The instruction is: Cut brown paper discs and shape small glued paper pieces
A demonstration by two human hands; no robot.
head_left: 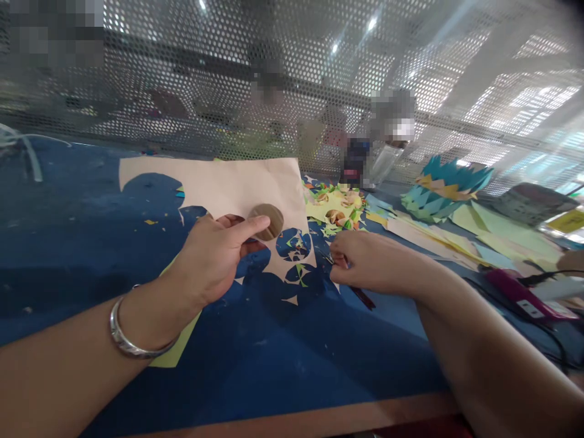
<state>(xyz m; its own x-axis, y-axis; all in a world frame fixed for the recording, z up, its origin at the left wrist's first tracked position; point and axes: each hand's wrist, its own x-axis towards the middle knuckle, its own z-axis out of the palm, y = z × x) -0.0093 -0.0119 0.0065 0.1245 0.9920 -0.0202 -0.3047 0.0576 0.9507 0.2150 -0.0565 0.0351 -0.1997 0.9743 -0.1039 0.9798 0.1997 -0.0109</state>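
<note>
Open passage over blue tabletop [296, 359] between the forearms [64, 362] — cut paper sheet [241, 182] beyond, power strip [513, 289] at right

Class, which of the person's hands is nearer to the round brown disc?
Left: the left hand has its thumb on the disc; the right hand is apart, off to its right.

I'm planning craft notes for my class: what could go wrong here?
The left hand pins the round brown disc to the pale sheet by its thumb; the disc could slip if that loosens. The narrow edge around the sheet's hole might tear if pulled. Loose scraps on the blue table could scatter if brushed.
</note>
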